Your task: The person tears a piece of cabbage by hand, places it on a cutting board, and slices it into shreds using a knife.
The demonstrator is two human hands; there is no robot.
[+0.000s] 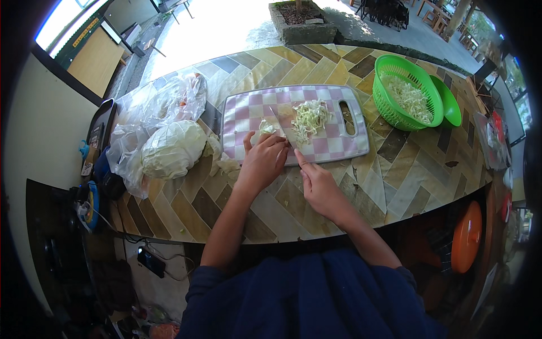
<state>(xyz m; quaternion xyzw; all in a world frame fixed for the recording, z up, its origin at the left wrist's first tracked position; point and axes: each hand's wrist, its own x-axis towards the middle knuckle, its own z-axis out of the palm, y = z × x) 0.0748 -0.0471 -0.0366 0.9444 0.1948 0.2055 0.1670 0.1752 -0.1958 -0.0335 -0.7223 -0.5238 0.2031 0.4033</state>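
Observation:
On a pink-and-white checkered cutting board (250,106), my right hand (319,184) grips a kitchen knife (280,123), its blade pointing away from me. My left hand (264,156) rests, fingers curled, over a piece of cabbage (266,127) just left of the blade; the fingers partly cover it. Shredded cabbage (311,118) lies in a loose pile right of the knife. A large cabbage head (173,149) sits left of the board, partly on a clear plastic bag (127,148). More shreds (408,99) fill the bottom of a green plastic colander (383,108) at the right.
Loose outer cabbage leaves (224,165) touch the board's lower left edge. Beside the colander is a green bowl (452,104). A black tray (101,127) and cables stand at the table's left end. Plastic packets (493,140) lie at the right end. The table (364,203) has a curved near edge.

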